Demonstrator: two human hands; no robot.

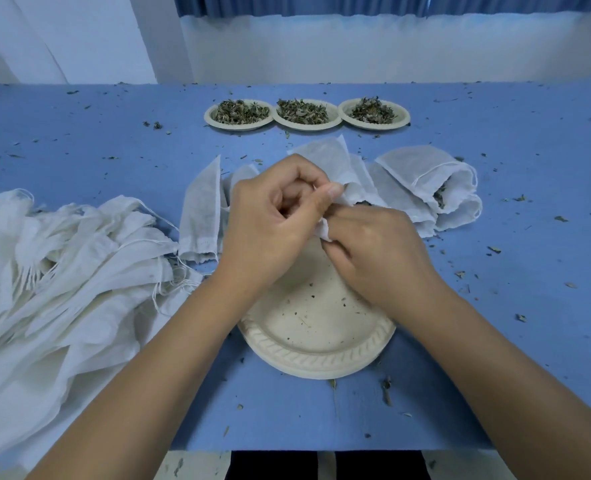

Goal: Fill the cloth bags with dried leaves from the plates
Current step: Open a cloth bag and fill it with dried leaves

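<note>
My left hand point(273, 216) and my right hand point(373, 251) meet over a cream paper plate point(316, 355) that holds only crumbs. Both pinch a small white cloth bag point(328, 168), whose body sticks out beyond my fingers; its mouth is hidden under them. Three plates of dried green leaves stand in a row at the back: left point(238, 114), middle point(306, 114), right point(373, 112). To the right lie cloth bags point(436, 181) with leaves showing at an open mouth.
A big heap of empty white cloth bags point(62, 271) with drawstrings covers the left of the blue table point(529, 150). One flat bag point(200, 209) lies beside my left hand. Leaf bits are scattered everywhere. The table's near edge runs just below the plate.
</note>
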